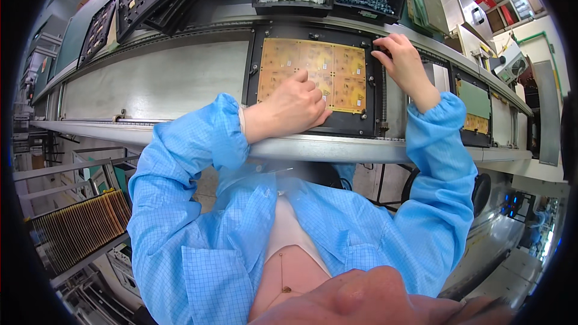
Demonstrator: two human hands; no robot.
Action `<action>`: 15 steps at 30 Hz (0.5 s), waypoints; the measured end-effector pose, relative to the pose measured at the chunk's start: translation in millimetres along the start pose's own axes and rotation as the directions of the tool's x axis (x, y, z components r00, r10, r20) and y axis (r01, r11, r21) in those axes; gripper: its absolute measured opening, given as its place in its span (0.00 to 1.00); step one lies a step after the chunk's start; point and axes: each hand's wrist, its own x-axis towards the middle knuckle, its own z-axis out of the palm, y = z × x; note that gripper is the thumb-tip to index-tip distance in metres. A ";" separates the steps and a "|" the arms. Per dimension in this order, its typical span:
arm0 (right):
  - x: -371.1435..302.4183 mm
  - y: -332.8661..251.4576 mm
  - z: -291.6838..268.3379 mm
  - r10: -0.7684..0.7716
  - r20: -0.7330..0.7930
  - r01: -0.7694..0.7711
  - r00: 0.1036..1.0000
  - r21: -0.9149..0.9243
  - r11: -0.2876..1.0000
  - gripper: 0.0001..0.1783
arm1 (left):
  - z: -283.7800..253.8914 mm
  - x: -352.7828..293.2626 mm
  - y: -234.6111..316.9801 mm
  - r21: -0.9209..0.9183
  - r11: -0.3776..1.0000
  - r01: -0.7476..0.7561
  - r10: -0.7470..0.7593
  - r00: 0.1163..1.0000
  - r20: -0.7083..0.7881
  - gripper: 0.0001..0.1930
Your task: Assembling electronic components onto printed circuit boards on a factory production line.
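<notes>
Bright light fills a view bowed toward black edges.

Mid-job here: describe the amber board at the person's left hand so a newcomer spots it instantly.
Find the long metal conveyor running across in front of the person. Near its middle sits a black frame, and the amber board lies inside it, partly hidden by the left hand. The framed panel farther right shows a large pale green area; this board shows none.

The circuit board panel [338, 72] is showing amber-yellow, its carrier frame [349, 124] is looking black, and the smock [211, 259] is bearing darker grid lines on light blue.
</notes>
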 end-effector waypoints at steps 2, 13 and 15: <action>7.9 7.3 12.7 -0.003 -0.039 -0.001 0.999 -0.096 0.995 0.10 | 9.7 -1.3 2.8 0.039 0.994 0.105 -0.104 0.994 -0.041 0.19; 49.7 -3.4 15.1 0.277 0.256 -0.229 0.926 -0.201 0.952 0.11 | 5.6 3.2 7.3 -0.071 0.945 0.318 -0.307 0.942 0.132 0.24; 53.5 -9.6 15.6 0.307 0.264 -0.264 0.915 -0.186 0.947 0.12 | 3.1 0.8 7.3 -0.059 0.942 0.331 -0.322 0.939 0.123 0.25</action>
